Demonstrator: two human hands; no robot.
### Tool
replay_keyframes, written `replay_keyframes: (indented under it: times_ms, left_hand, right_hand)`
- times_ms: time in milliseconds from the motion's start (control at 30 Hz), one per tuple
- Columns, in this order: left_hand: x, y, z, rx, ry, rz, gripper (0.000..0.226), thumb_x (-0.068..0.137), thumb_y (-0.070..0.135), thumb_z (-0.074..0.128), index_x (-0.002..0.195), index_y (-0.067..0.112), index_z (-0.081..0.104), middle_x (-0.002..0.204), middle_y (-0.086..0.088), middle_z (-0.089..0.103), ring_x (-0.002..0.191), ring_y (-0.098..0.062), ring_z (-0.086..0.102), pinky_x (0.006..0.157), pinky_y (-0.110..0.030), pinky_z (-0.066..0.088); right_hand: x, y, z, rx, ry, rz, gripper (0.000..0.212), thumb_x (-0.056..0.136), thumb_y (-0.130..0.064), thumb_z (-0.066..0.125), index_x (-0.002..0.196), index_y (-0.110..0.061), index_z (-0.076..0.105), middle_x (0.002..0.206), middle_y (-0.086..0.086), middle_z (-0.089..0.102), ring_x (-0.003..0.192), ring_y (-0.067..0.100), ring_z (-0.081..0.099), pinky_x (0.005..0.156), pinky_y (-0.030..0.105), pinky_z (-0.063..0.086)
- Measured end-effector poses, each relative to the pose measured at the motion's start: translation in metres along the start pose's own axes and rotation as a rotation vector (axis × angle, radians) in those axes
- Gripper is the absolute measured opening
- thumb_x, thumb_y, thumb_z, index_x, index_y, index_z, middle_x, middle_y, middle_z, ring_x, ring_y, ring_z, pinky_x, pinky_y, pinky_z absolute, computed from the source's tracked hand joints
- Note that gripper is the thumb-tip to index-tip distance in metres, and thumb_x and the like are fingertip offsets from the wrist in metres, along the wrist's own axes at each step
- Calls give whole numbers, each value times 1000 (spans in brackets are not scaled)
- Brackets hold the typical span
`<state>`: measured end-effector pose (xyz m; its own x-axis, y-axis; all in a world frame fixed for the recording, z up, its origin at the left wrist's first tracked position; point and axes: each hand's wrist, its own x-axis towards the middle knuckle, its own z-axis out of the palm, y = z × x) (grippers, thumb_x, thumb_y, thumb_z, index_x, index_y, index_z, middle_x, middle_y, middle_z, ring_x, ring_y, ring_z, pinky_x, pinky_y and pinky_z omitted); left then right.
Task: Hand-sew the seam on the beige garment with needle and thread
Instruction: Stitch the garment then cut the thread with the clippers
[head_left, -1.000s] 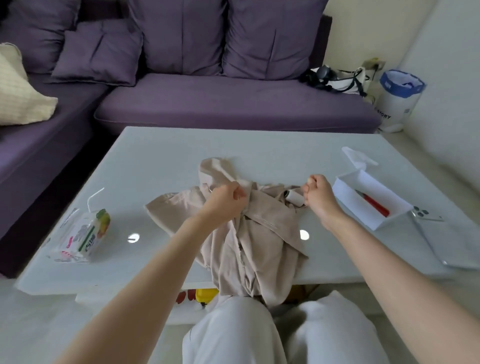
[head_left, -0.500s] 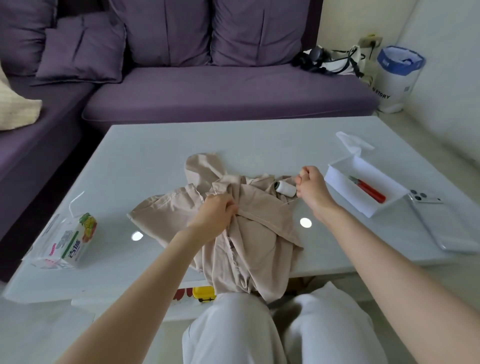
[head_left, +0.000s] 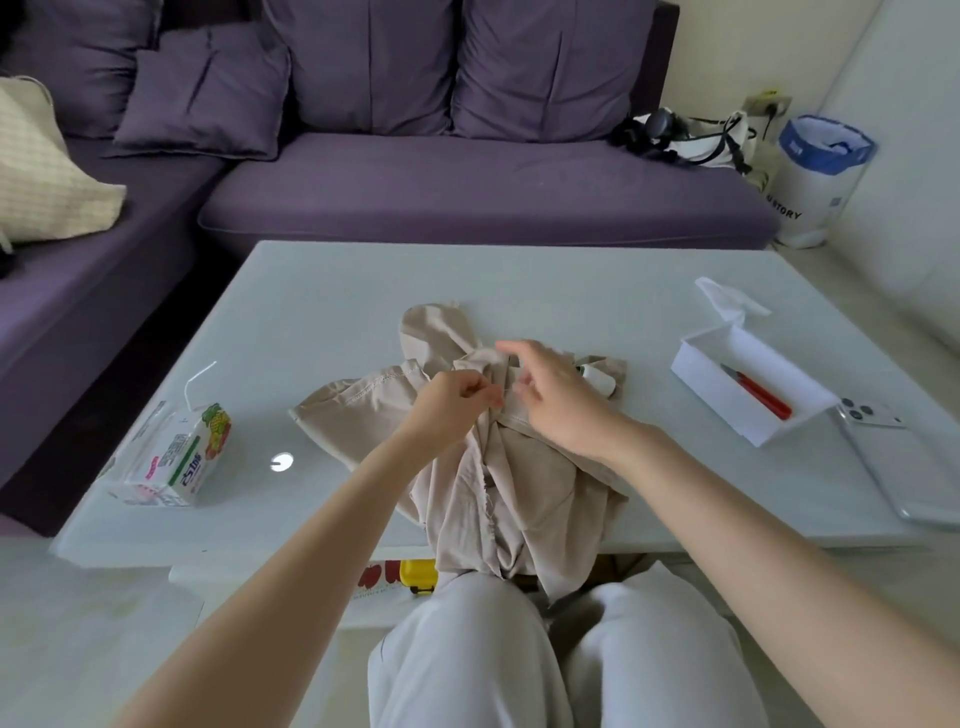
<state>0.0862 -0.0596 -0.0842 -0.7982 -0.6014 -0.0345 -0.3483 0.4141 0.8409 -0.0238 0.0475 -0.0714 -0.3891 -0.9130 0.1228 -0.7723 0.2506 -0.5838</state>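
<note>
The garment (head_left: 493, 467) lies bunched on the table (head_left: 519, 270), its lower end spilling over the near edge onto the person's lap; the left hand (head_left: 449, 405) is curled tight, fingertips pinching a fold by the stitched edge; whether a needle sits in that pinch is too small to tell; the right hand (head_left: 558, 402) hovers just beside it, fingers loose and spread, index stretched forward, gripping nothing; a white spool (head_left: 597, 382) rests on the cloth past its knuckles; off right, a box (head_left: 701, 358) with a red tool (head_left: 763, 399), then a phone (head_left: 893, 467); a carton (head_left: 179, 457) far left.
</note>
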Motion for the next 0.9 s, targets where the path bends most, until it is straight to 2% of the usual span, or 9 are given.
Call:
replay_keyframes:
  times_ms: [100, 167, 233, 333, 467, 633, 733, 833, 900]
  left_hand:
    - [-2, -1, -4, -25, -3, -2, 21, 94, 17, 57, 74, 12, 62, 53, 3, 39, 45, -4, 31, 43, -15, 25]
    - [-3, -3, -10, -45, -13, -20, 27, 95, 19, 56, 69, 13, 57, 54, 3, 39, 47, -7, 31, 45, -17, 24]
    - [-6, -5, -16, -82, -51, -41, 30, 98, 22, 50, 71, 9, 54, 53, 6, 35, 47, -8, 30, 49, -22, 25]
    - [-12, -6, -26, -185, -133, -93, 29, 102, 23, 41, 91, 5, 61, 43, 14, 32, 46, -8, 27, 47, -21, 25]
    - [-24, -9, -43, -188, -151, -118, 27, 99, 13, 46, 82, 9, 66, 53, 5, 34, 50, -9, 28, 47, -17, 26]
    - [-35, -12, -69, -291, -79, -119, 26, 99, 14, 48, 77, 10, 63, 50, 10, 29, 46, -7, 26, 46, -15, 25]
    - [-40, -13, -79, -358, -69, -92, 25, 100, 16, 47, 81, 8, 62, 50, 11, 27, 46, -7, 24, 46, -16, 22]
    - [-45, -13, -84, -329, -64, -76, 25, 99, 18, 49, 82, 8, 63, 50, 11, 28, 46, -6, 25, 47, -15, 24]
    - [-47, -13, -84, -276, -59, -75, 25, 98, 18, 49, 80, 10, 64, 46, 13, 31, 47, -7, 27, 48, -16, 25]
  right_hand:
    - [7, -6, 11, -9, -146, 17, 44, 95, -17, 51, 136, -30, 44, 112, -14, 59, 88, 0, 50, 91, 25, 40]
    - [8, -6, 14, 87, -141, 68, 24, 94, -22, 55, 114, -34, 60, 89, -21, 60, 77, -4, 54, 81, 23, 44]
    - [6, -7, 12, 225, -94, 92, 17, 95, -22, 56, 84, -31, 66, 73, -13, 64, 65, -3, 58, 68, 17, 44]
    - [5, -6, 6, 232, 22, 147, 22, 95, -19, 54, 78, -15, 68, 63, -9, 60, 53, 6, 53, 57, 14, 41]
    - [8, 9, 2, 189, 128, 267, 22, 95, -14, 53, 85, -4, 71, 68, -3, 62, 61, 7, 56, 64, 20, 46]
    - [8, 24, 6, 34, 181, 372, 25, 94, -8, 50, 79, -6, 70, 77, 4, 66, 63, 6, 53, 53, 7, 35]
    - [6, 25, 9, -104, 106, 429, 24, 93, -10, 50, 76, -18, 65, 93, 7, 70, 82, 17, 57, 64, 23, 38]
    - [3, 5, 7, -326, 40, 291, 21, 96, -12, 48, 106, -16, 66, 120, 8, 59, 109, 25, 54, 84, 31, 39]
    - [1, -22, 8, -239, 16, 102, 33, 97, -18, 49, 130, -17, 53, 133, 4, 49, 114, 19, 49, 96, 30, 34]
